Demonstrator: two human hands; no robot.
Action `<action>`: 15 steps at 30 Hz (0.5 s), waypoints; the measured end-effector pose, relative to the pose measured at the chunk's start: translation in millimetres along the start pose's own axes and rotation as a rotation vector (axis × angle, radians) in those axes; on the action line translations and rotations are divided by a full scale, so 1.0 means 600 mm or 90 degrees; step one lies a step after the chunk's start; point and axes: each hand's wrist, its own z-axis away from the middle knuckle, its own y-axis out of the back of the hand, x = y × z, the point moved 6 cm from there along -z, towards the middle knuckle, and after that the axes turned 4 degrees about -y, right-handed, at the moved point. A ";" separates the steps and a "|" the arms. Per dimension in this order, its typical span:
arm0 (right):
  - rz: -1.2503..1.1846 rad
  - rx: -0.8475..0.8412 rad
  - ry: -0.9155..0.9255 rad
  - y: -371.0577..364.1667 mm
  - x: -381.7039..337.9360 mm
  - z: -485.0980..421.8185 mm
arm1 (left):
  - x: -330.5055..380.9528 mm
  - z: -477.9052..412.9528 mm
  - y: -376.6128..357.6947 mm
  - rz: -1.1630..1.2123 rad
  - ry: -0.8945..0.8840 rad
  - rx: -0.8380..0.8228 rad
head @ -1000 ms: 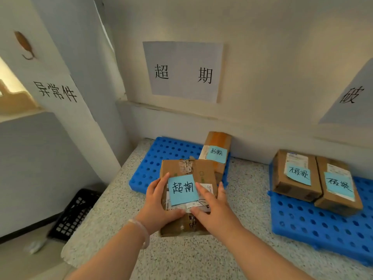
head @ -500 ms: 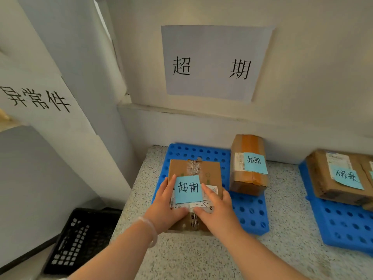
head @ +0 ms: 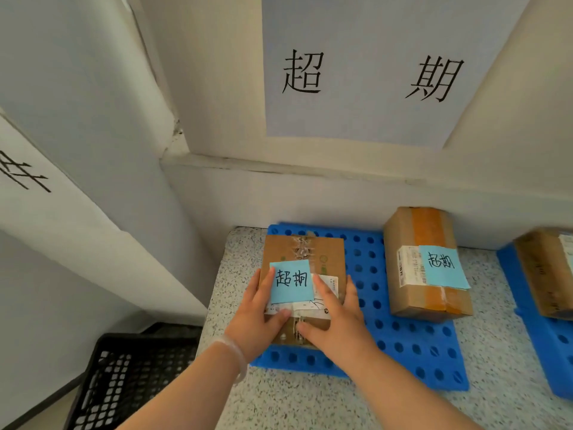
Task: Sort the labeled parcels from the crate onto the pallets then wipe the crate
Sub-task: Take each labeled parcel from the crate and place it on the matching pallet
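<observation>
Two parcels tagged 超期 rest on the near pallet [head: 403, 346], under the matching sign [head: 356, 72]. Second parcel [head: 424, 265] stands free at its 1 o'clock. First parcel [head: 305, 256] lies at 10 o'clock, left hand [head: 257, 318] and right hand [head: 335, 321] flat on top, fingers straight, pinching nothing. Third parcel [head: 542, 271] occupies the far pallet [head: 555, 352] at 3 o'clock. Crate [head: 130, 373], 8 o'clock, awaits wiping; contents unseen.
</observation>
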 end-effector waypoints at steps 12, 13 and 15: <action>0.024 0.063 0.004 0.045 -0.039 -0.115 | -0.002 -0.130 0.031 0.013 -0.012 0.042; 0.024 0.065 0.006 0.044 -0.039 -0.115 | -0.004 -0.131 0.031 0.010 -0.010 0.045; 0.021 0.056 0.002 0.044 -0.039 -0.114 | -0.004 -0.129 0.031 -0.004 -0.012 0.048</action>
